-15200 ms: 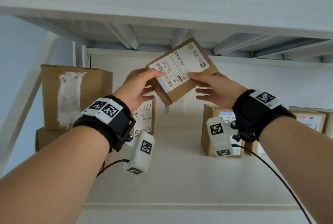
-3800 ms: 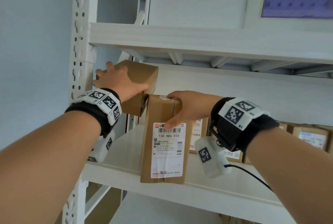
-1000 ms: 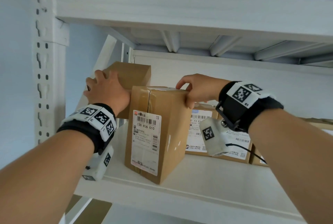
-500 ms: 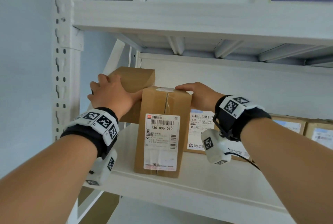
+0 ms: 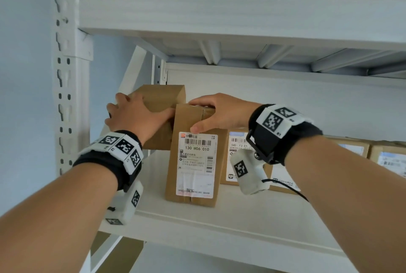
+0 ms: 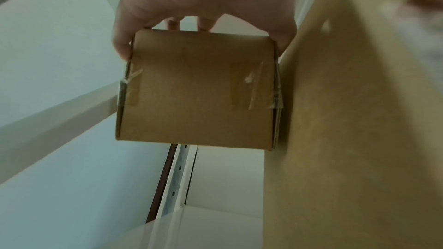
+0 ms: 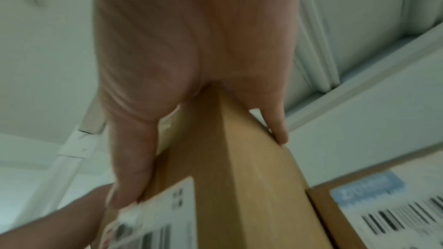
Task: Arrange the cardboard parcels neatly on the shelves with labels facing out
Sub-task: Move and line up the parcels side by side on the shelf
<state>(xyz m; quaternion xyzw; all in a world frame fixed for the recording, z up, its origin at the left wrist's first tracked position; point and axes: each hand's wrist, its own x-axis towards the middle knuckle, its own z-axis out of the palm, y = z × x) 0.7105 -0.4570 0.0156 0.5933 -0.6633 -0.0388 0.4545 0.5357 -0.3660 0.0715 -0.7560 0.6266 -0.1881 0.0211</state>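
Your left hand [image 5: 134,116] is clamped over the top of the small plain parcel [image 5: 161,105], thumb down one side and fingers down the other, and the left wrist view shows that parcel [image 6: 196,90] raised off the shelf board, its taped face plain brown, its right edge against the tall one. Your right hand [image 5: 219,114] grips the top of the tall parcel [image 5: 195,162], thumb pressed on the front just above the label [image 5: 196,165], fingers curled over the far edge; the right wrist view confirms that hold [image 7: 191,63]. The tall parcel stands upright near the front of the white shelf [image 5: 219,224], label facing out, reading 130 H06 010. Just behind and to its right, a labelled parcel [image 5: 236,156] stands with its label forward, and more labelled boxes [image 5: 384,158] run on along the far right. Overhead is the ribbed underside of the upper shelf [image 5: 241,24]; at left, the perforated white upright [image 5: 63,74] against a pale wall [image 5: 24,74].
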